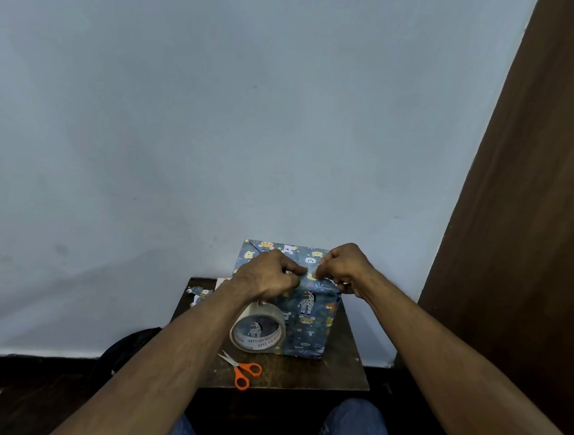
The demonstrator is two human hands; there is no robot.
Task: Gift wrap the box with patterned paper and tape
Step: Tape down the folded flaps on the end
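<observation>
Nearest lie orange-handled scissors (242,371) on the small table (345,373). Behind them, the clear tape roll (258,330) hangs from the left hand (267,276). Both hands, the right hand (343,266) alongside, pinch the wrapped box's (308,322) near top edge.

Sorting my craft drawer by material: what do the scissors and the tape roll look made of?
Scissors: orange handles look like smooth moulded plastic; blades pale and shiny, probably steel. Tape roll: glossy clear film, likely plastic, since the wrapped box's pattern shows through it; the printed inner ring looks like cardboard.
</observation>
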